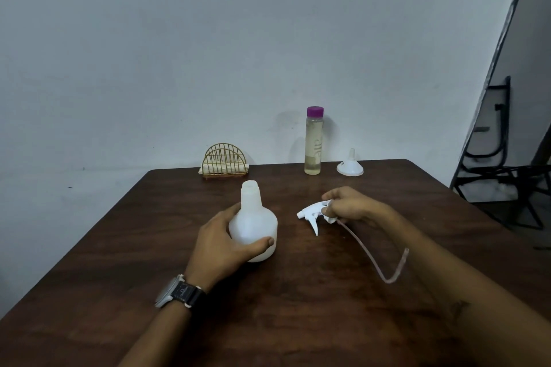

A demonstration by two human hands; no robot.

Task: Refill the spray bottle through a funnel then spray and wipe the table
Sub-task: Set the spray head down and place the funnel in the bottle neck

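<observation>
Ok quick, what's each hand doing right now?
Left hand: holding the white bottle.
Right hand: holding the spray top.

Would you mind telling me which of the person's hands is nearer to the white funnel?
Right. The right hand, holding the trigger head, is directly in front of the funnel; the left hand grips the spray bottle farther away, leftward.
</observation>
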